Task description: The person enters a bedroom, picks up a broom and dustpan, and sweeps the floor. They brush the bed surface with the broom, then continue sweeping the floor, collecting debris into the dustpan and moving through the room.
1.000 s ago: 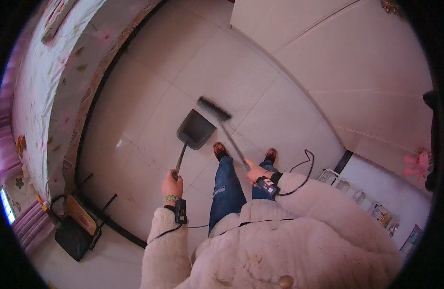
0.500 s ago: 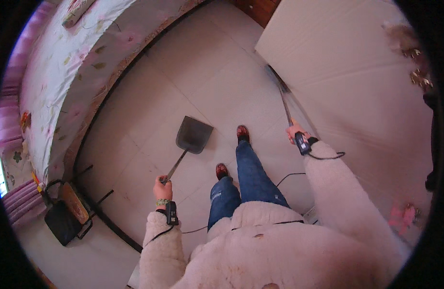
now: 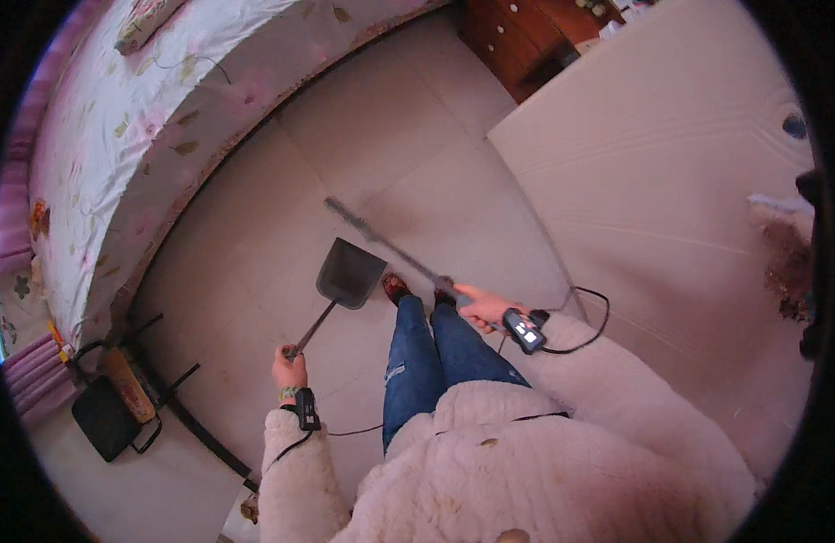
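My left hand [image 3: 290,371] is closed round the handle end of a long-handled dustpan [image 3: 352,273]. The dark grey pan rests at the floor just ahead of my feet, its wide edge facing away from me. In my right hand [image 3: 490,309] is the handle of a broom [image 3: 406,260], with the fingers wrapped round it. The broom slants forward and left, its blurred dark bristle end beyond the pan's far edge and apart from it. Both wrists carry small black devices with cables.
A bed with a flowered cover [image 3: 168,154] lines the left side. By its near end stands a black folding chair [image 3: 109,416]. A large pale panel [image 3: 644,172] rises on the right, with a wooden drawer cabinet [image 3: 517,41] behind it. Pale tiles [image 3: 245,226] cover the floor.
The broom has swung left from the panel's base to the floor beyond the dustpan. My right hand has moved left and nearer; the dustpan has shifted slightly left. My feet have moved.
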Demonstrator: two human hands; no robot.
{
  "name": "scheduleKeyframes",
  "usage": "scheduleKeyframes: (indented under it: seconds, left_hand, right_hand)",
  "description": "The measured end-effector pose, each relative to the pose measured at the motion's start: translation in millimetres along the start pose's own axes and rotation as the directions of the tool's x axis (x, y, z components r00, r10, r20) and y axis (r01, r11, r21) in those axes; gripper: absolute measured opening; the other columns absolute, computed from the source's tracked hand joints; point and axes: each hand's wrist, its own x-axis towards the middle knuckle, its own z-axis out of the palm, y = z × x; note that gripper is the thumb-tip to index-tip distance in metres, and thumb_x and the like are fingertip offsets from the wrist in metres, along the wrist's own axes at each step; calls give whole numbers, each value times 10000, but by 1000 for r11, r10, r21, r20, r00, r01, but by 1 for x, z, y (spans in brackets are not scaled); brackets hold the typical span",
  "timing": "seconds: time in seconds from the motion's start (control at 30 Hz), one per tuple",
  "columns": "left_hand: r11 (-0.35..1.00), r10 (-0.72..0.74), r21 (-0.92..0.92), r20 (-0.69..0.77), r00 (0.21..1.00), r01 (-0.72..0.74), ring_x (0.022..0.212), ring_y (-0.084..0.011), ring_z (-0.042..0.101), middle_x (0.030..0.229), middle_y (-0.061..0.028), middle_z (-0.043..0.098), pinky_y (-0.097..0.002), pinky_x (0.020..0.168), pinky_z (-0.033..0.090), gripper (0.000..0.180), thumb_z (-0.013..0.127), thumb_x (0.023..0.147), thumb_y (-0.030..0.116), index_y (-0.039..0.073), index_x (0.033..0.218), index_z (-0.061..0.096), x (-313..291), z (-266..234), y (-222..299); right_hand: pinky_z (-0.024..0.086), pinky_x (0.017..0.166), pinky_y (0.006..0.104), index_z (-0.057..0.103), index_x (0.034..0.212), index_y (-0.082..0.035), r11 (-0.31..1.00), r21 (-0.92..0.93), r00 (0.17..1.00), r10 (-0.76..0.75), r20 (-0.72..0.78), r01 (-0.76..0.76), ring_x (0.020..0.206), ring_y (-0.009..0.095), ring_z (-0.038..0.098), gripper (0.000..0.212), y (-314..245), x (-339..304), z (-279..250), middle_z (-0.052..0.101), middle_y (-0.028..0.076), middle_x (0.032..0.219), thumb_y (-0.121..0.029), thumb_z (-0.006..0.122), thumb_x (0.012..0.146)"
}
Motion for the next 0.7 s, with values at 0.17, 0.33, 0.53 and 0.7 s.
scheduleKeyframes:
  seconds: [0.17,0.33,0.53,0.7]
  left_hand:
    - [982,190,8,-64,980,-190,731,-320,616,751,-149,626,-382,654,471,176,601,702,124,80,872,589,12,-20,7]
    - [989,138,71,-58,989,-133,734,-319,616,758,-143,627,-382,657,473,172,608,702,125,89,870,592,45,-45,25]
    - [985,18,169,-6,1000,-17,750,-290,618,771,-142,626,-361,670,475,202,638,683,105,86,878,590,75,-58,46]
    - [996,40,-85,30,999,-38,735,-216,604,789,-104,616,-317,690,472,246,650,663,42,65,893,564,78,-52,62]
  right_hand:
    - [301,364,235,172,1390,-259,993,115,892,17,-451,40,445,91,376,675,-35,-27,-48,396,0,581,-89,478,814]
    - [362,372,286,341,1254,-149,989,50,884,-104,-455,142,435,136,434,428,-91,39,-55,432,37,571,-209,476,853]
    - [387,382,254,118,1404,-192,985,44,983,168,-76,-165,462,104,433,723,-120,54,42,460,42,626,-47,516,818]
    - [337,365,239,200,1386,-234,977,207,988,75,-135,-45,460,86,404,667,-189,32,-52,440,26,630,-89,526,823]
